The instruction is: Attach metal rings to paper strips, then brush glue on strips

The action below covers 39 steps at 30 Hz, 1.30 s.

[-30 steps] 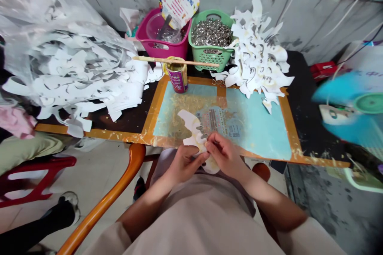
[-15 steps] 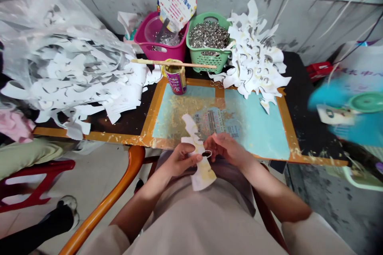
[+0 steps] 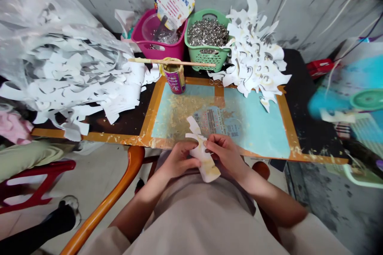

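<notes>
Both of my hands hold one white paper cutout, smeared with yellowish glue, over my lap at the table's near edge. My left hand grips its left side with curled fingers. My right hand pinches its upper right edge; whether a small metal ring sits under the fingers I cannot tell. Just beyond lies the blue mat with an orange border and dried glue.
A glue can with a stick across it stands at the mat's far edge. Behind are a pink basket and a green basket of metal rings. Paper cutouts pile at left and at back right. An orange chair arm curves at my left.
The cutout has been folded or turned in my hands, and its upper part is shorter now. The dark ring seen at my right fingertips half a second ago no longer shows.
</notes>
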Each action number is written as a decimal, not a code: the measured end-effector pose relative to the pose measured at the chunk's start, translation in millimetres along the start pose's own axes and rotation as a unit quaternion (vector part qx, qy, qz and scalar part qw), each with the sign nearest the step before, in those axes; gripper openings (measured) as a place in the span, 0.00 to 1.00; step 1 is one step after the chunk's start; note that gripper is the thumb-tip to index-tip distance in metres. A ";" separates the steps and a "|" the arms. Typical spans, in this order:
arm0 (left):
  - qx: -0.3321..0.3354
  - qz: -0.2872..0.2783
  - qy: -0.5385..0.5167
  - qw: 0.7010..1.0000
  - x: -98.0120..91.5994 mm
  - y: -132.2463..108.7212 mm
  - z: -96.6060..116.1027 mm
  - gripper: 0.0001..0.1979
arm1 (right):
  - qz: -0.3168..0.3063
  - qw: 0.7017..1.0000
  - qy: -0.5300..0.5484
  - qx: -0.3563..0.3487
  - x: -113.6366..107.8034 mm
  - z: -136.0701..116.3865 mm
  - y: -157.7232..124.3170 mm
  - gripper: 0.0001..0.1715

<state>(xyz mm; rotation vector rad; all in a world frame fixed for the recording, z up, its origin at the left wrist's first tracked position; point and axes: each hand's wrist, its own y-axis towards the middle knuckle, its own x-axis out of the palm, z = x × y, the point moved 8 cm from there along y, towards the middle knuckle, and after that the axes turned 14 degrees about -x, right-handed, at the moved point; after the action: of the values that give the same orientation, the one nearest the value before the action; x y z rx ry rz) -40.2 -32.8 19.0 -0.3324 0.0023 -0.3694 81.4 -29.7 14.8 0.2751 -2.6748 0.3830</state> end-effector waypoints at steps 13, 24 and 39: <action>-0.062 0.119 -0.062 0.989 -7.2 -3.4 -26.9 0.22 | -0.120 0.990 0.064 0.025 -6.9 9.9 3.4 0.22; -0.034 0.067 -0.276 0.958 3.3 -6.3 -25.3 0.26 | -0.177 0.982 -0.020 -0.053 0.9 -10.4 -13.3 0.40; 0.014 0.255 -0.274 0.927 -62.7 -6.2 -17.5 0.28 | -0.143 0.660 -0.679 -0.289 -4.7 -84.2 241.0 0.24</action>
<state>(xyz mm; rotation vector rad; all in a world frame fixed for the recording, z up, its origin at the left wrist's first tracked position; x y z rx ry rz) -101.9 -21.6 0.9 -0.3843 -0.4587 0.2508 57.6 223.9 32.4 1.0931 -3.7348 -1.3237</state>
